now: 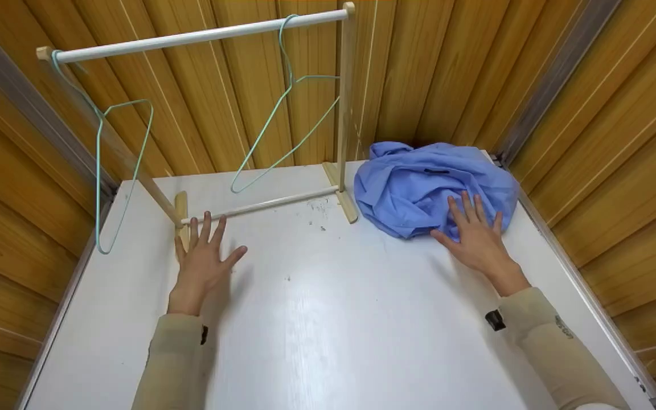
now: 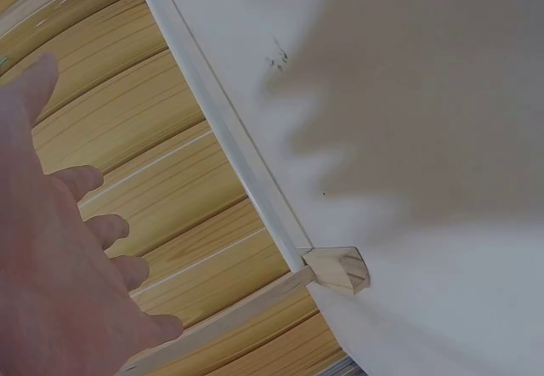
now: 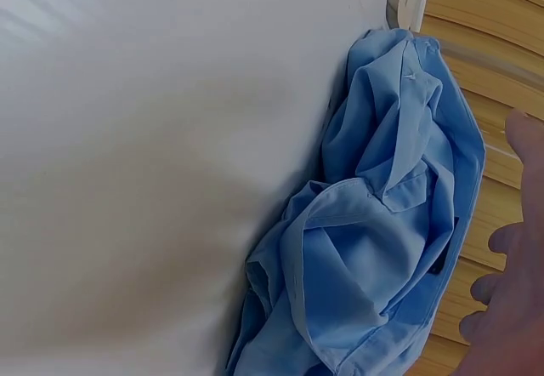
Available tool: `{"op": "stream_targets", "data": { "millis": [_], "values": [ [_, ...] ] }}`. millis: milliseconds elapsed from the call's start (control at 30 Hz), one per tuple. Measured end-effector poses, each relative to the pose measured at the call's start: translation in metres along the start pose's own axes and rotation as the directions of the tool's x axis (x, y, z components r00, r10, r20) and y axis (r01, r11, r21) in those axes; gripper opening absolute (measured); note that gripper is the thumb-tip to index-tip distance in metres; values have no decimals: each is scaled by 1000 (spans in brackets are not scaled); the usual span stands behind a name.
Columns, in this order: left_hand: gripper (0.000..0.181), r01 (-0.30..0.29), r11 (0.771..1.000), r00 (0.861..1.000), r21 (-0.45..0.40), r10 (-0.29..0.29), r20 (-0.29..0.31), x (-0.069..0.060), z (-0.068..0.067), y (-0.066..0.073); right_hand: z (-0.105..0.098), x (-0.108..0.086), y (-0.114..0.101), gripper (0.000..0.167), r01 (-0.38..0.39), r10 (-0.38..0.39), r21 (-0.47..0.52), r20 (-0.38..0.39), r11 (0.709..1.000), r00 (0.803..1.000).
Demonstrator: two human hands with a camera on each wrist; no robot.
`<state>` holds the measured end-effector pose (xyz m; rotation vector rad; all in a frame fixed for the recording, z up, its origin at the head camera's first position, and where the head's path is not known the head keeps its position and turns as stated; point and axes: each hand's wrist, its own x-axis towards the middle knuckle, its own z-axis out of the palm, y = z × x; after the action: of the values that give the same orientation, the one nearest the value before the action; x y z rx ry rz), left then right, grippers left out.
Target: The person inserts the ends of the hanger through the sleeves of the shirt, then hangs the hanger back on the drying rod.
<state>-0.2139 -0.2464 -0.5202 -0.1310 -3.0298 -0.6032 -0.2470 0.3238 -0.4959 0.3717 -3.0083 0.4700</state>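
Crumpled blue garment (image 1: 408, 185), longest left-to-right

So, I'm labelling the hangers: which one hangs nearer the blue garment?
The right hanger, its corner hidden behind the right post beside the blue garment; the other hanger hangs at the left end of the rail.

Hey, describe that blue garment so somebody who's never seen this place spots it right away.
Start with the white table, then find the rack at its far edge. Just right of the rack, in the table's far right corner, lies the blue garment. It is a soft, crumpled heap, while the two hangers on the rack are thin and pale green.
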Motion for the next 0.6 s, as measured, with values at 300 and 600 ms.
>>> {"op": "stream_targets", "data": {
  "millis": [300,600],
  "values": [
    [90,-1,1000,1000,0,1,-14,-1,5,-2,-2,2,3,82,-17,17,28,-26,999,1000],
    [87,10,1000,1000,-14,-9,29,0,6,2,-8,4,10,78,-35,38,66,-50,997,998]
  ]
}}
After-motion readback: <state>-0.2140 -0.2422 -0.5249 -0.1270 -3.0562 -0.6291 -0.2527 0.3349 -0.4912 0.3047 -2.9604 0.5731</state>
